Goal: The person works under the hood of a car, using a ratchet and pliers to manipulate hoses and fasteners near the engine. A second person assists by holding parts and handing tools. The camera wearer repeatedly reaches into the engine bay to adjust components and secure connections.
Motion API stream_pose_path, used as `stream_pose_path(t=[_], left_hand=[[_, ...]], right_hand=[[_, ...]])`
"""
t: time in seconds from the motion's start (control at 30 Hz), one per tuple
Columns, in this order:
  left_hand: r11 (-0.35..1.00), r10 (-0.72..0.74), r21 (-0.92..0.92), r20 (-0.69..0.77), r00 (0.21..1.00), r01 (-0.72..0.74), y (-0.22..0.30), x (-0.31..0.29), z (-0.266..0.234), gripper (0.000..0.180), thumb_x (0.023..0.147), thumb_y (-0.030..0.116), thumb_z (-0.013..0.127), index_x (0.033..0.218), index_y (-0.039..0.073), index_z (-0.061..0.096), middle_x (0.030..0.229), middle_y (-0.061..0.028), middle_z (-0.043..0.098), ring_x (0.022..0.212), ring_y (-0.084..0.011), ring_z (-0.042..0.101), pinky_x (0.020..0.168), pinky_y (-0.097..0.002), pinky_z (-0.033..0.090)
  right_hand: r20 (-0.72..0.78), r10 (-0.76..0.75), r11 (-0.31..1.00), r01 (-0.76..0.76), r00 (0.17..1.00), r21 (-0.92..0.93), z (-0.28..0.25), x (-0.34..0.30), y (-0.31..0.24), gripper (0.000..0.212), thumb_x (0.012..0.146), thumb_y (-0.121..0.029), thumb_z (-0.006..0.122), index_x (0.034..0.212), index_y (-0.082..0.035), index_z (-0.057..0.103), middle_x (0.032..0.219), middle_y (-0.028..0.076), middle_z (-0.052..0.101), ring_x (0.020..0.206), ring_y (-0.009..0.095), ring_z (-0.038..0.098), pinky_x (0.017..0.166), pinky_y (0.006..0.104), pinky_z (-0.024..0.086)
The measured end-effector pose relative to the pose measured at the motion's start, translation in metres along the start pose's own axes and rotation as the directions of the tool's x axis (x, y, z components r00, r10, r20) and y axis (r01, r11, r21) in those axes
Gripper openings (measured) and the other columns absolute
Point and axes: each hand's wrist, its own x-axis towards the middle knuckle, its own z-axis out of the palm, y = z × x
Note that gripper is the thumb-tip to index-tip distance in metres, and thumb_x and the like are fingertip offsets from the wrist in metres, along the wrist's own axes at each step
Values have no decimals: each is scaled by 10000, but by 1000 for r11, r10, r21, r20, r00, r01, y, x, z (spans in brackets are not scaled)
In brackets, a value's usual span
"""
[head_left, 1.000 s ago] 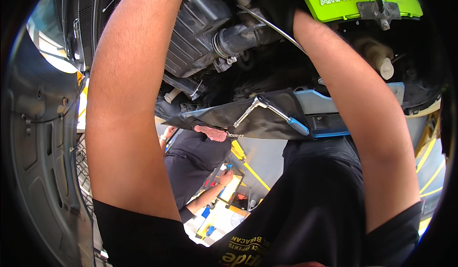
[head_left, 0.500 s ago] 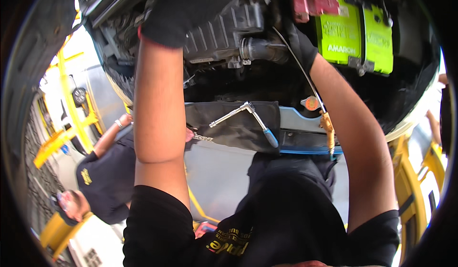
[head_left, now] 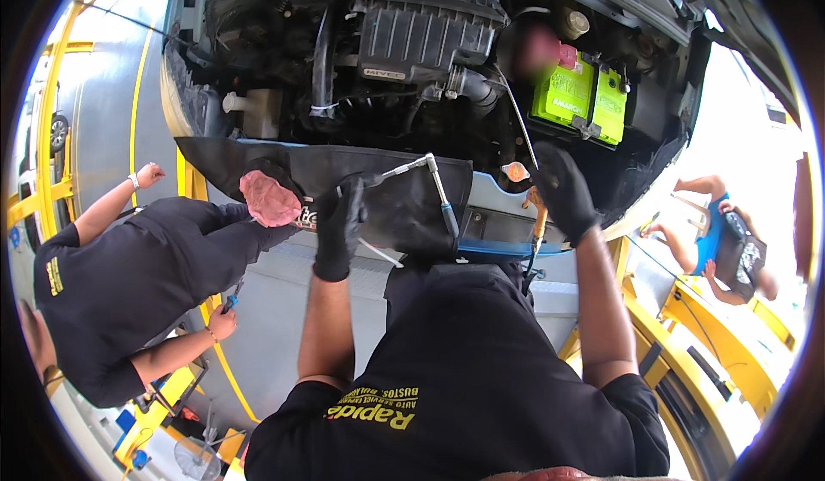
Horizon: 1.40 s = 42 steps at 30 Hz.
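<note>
With the bay laid open like this, elbows are probably best kept loose so nothing gets snagged. The mat is draped over the front edge and should be kept flat under any tool. The thin rod is best steered clear of the battery, imo; its lower end is reached by the right hand, but whether it's gripped or just brushed can't be told. The ratchet is laid out bent on the mat, its extension end met by the left hand; again, no clear grip can be made out. If it's lifted, handle and joint are best supported together so the paint isn't dinged.

As for materials: the mat is wrinkled and black, the air box is ribbed in dull plastic, the battery is cased in boxy lime green, both hands are covered by black gloves, and the ratchet is finished in shiny metal with a blue grip
</note>
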Motion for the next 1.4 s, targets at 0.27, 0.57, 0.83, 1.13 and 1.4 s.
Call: stream_pose_path(t=[0.27, 0.57, 0.83, 1.13, 1.4], left_hand=[[892, -74, -448, -14, 997, 59, -49, -6, 47, 396, 1123, 370, 467, 1151, 57, 709, 662, 65, 435, 537, -29, 369, 495, -202, 307], [916, 172, -299, -313, 934, -269, -7, -5, 45, 481, 1133, 431, 397, 1147, 40, 677, 618, 72, 463, 470, -24, 372, 456, -185, 321], [991, 127, 52, -200, 972, -119, -29, -39, -3, 280, 1061, 347, 604, 1111, 93, 710, 833, 21, 671, 668, -58, 606, 626, -247, 493], [993, 114, -4, 194, 974, -115, -77, -42, 93, 199, 1017, 155, 638, 873, 25, 677, 741, 29, 617, 692, -74, 552, 633, -295, 454], [816, 317, 300, 482, 816, -495, -50, 11, 69, 206, 994, 201, 647, 892, 26, 688, 682, -98, 628, 639, -220, 613, 610, -381, 467]], right_hand=[[531, -79, 855, -217, 844, 472, 134, -84, -54, 365, 1049, -217, 628, 1358, -24, 599, 1248, 114, 683, 1133, 197, 654, 974, 376, 530], [383, -670, 648, 753, 636, -114, 123, -73, -70, 292, 944, -121, 627, 1229, -71, 661, 1155, 93, 720, 968, 263, 700, 832, 375, 555], [307, -282, 904, 144, 909, 403, 107, -80, 8, 318, 960, 26, 542, 1214, -66, 708, 1054, 94, 732, 819, 190, 699, 697, 318, 560], [498, -396, 907, 414, 771, 79, 142, -93, 9, 283, 1052, -225, 575, 1225, -29, 681, 1058, 66, 724, 876, 146, 620, 809, 300, 516], [-38, 100, 607, -31, 994, 794, 148, -43, -57, 262, 1089, -176, 558, 1268, -20, 667, 1067, 0, 684, 980, 61, 591, 894, 238, 487]])
